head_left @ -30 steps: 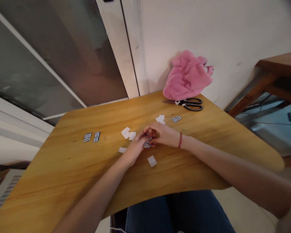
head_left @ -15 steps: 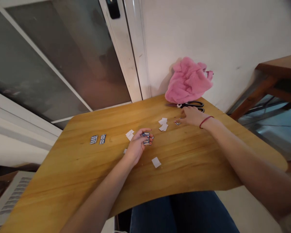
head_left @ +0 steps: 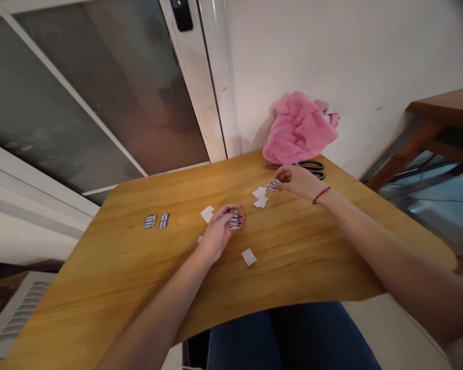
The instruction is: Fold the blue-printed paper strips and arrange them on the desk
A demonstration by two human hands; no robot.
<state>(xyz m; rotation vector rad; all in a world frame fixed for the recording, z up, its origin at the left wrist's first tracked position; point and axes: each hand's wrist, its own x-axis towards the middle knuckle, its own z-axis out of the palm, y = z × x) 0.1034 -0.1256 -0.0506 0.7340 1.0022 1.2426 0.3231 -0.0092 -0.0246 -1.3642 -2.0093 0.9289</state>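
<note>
My left hand is closed around a few small blue-and-white paper cards, held above the middle of the table. Farther right, my right hand pinches another blue-and-white card between thumb and fingers, just beside a cluster of white paper pieces. Behind that hand lies a pair of scissors with black handles, partly covered by the fingers. Two patterned cards, a striped one and one beside it, rest side by side at the left.
The wooden table bears more white paper, including a single piece near the front and another beside my left hand. A pink fluffy cloth sits at the back against the wall. A glazed door borders the left.
My right hand has lifted a card from the tabletop and moved a little left with it. The left hand stays in place, its cards now fanned slightly differently.
</note>
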